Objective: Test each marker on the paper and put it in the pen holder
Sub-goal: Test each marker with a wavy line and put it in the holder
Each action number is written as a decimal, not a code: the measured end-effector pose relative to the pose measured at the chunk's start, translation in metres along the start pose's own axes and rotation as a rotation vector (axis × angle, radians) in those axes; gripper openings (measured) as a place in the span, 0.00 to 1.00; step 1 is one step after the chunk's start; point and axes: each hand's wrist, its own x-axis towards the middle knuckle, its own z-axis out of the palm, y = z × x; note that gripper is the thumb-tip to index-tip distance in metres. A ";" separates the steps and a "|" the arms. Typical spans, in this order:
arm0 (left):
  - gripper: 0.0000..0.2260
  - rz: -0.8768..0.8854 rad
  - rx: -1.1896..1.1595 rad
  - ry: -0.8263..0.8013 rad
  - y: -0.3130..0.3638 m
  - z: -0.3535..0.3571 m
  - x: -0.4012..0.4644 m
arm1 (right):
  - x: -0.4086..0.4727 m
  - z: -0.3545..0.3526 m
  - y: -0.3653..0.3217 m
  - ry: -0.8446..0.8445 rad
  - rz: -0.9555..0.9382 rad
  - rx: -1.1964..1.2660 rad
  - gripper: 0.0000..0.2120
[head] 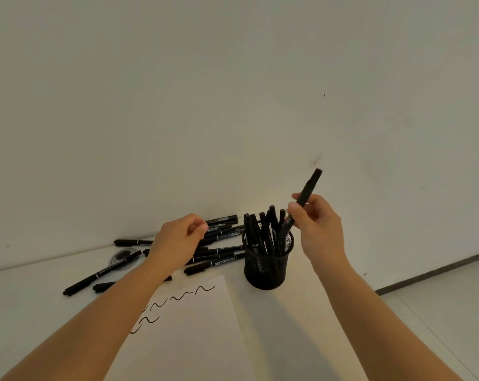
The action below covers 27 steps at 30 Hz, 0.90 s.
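Observation:
My right hand (316, 224) grips a black marker (309, 188) that tilts up to the right, its lower end inside the black mesh pen holder (267, 268). Several black markers stand in the holder. My left hand (179, 240) hovers above a pile of black markers (221, 255) lying left of the holder, with its fingers curled and nothing visibly in them. A white paper (194, 325) lies in front, marked with several black wavy lines (177, 298).
Loose markers (100, 274) lie at the left on the white table. A small round clear lid or dish (122, 259) sits beneath one of them. A white wall rises close behind. The table's right edge and the floor show at the right.

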 end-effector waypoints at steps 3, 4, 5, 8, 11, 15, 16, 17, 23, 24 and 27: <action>0.05 -0.044 0.084 -0.021 -0.014 0.010 0.012 | -0.002 0.006 0.013 -0.024 -0.054 -0.184 0.08; 0.06 -0.048 0.106 -0.030 -0.017 0.013 0.015 | -0.003 0.007 0.017 -0.038 -0.061 -0.245 0.07; 0.06 -0.049 0.126 -0.047 -0.020 0.015 0.018 | -0.004 0.008 0.021 -0.052 -0.061 -0.302 0.06; 0.07 -0.022 0.185 -0.116 -0.025 0.021 0.023 | -0.007 0.010 0.031 -0.114 -0.069 -0.396 0.08; 0.07 0.004 0.238 -0.168 -0.027 0.025 0.026 | -0.010 0.012 0.037 -0.146 -0.091 -0.430 0.17; 0.07 0.042 0.315 -0.246 -0.028 0.026 0.029 | -0.011 0.012 0.038 -0.159 -0.145 -0.489 0.33; 0.07 0.046 0.321 -0.259 -0.028 0.027 0.030 | -0.011 0.012 0.037 -0.158 -0.159 -0.504 0.36; 0.07 0.049 0.329 -0.272 -0.027 0.027 0.030 | -0.011 0.012 0.037 -0.155 -0.180 -0.523 0.38; 0.08 0.029 0.385 -0.350 -0.027 0.028 0.035 | -0.012 0.010 0.039 -0.152 -0.259 -0.615 0.29; 0.08 0.027 0.378 -0.367 -0.027 0.027 0.035 | -0.012 0.010 0.040 -0.141 -0.264 -0.616 0.26; 0.06 0.027 0.356 -0.412 -0.027 0.027 0.037 | -0.014 0.011 0.043 -0.115 -0.252 -0.610 0.18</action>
